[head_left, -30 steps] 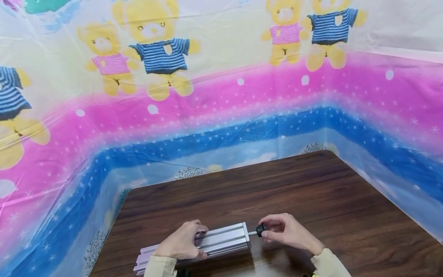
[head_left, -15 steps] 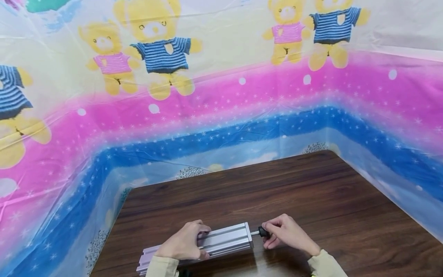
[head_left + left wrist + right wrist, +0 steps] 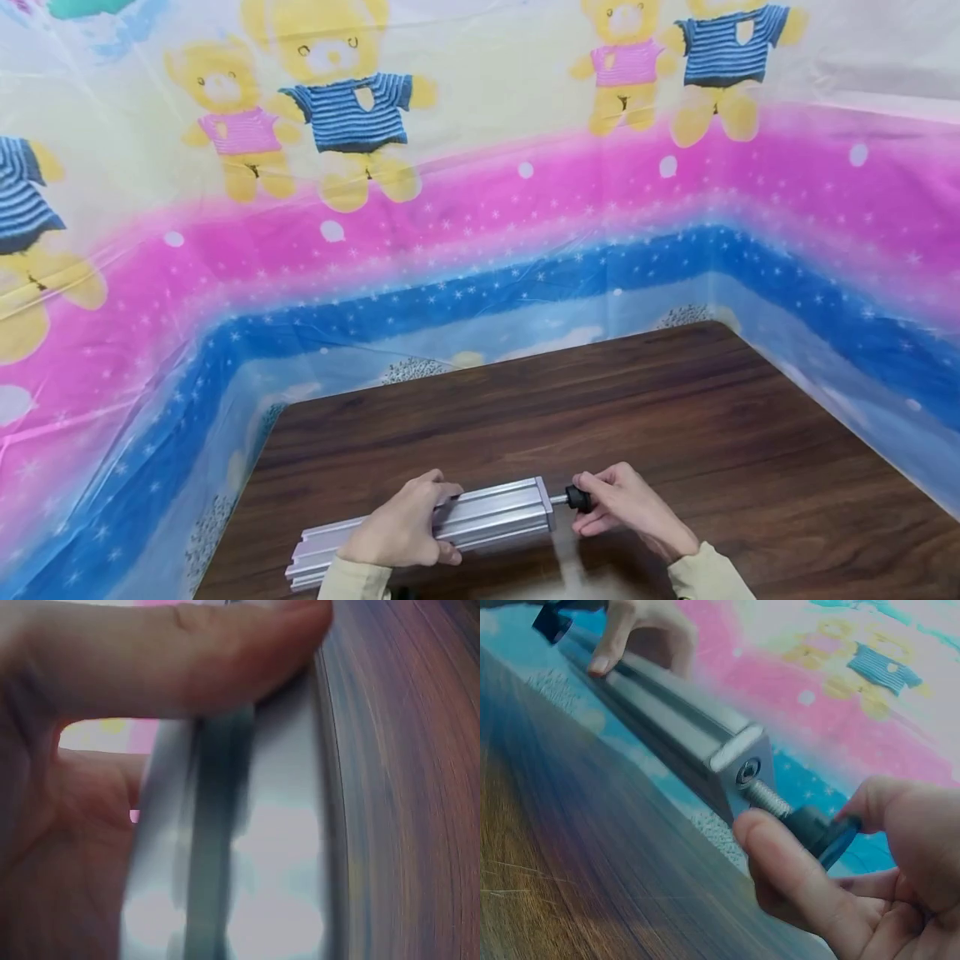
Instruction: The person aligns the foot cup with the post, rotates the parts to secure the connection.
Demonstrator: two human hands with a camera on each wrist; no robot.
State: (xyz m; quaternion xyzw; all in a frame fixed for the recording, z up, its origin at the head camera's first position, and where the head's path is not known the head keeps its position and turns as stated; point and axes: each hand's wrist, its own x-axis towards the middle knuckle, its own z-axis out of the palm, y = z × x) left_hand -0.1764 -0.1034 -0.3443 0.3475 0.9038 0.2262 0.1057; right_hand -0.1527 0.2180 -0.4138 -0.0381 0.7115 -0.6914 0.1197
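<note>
So I've got an aluminium bar [image 3: 498, 510] in front of me, near side of the desk [image 3: 750, 433], and both hands are busy. My left grip [image 3: 405, 525] is wrapped around the bar about midway, thumb on the side nearest me and fingers over the far side. My right grip [image 3: 630, 508] has a black knob [image 3: 578, 499] pinched between thumb and fingers, just off the bar's right-hand end. A threaded rod [image 3: 771, 799] runs from the knob to the bar's end plate [image 3: 726, 789], so there's bare thread showing in the gap. Right beside the rod there's a bolt head [image 3: 748, 771] sunk into that same plate.

The bar lies lengthwise across me, right end angled a bit away, with long grooves down its sides. The right end looks raised off the wood; can't tell if the left end touches it. Up close from the left wrist it's pretty blurry, just shiny metal and a dark groove [image 3: 217, 825].

Cream sleeves [image 3: 708, 573] on me, dark wood grain below, and a teddy bear backdrop [image 3: 480, 208] behind.
</note>
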